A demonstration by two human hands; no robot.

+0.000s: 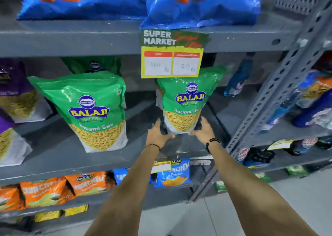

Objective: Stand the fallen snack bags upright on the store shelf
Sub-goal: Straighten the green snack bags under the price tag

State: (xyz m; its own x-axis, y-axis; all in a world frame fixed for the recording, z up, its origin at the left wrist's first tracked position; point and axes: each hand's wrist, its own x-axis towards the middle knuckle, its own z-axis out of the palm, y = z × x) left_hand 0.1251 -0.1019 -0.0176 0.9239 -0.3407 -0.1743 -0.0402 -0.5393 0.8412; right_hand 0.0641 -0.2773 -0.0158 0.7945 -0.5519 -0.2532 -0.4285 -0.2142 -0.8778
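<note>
The green snack bag stands upright on the shelf between both hands. The left hand and right hand are open, cupping its base; letting go gently looks next.

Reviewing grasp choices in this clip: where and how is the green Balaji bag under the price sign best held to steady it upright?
Grip the green Balaji bag low, at its bottom corners, one hand per side, coming from the front. It stands on a flat, filled base, so holding there steadies it. The left hand and right hand flank that base, fingers spread, apparently barely touching.
</note>
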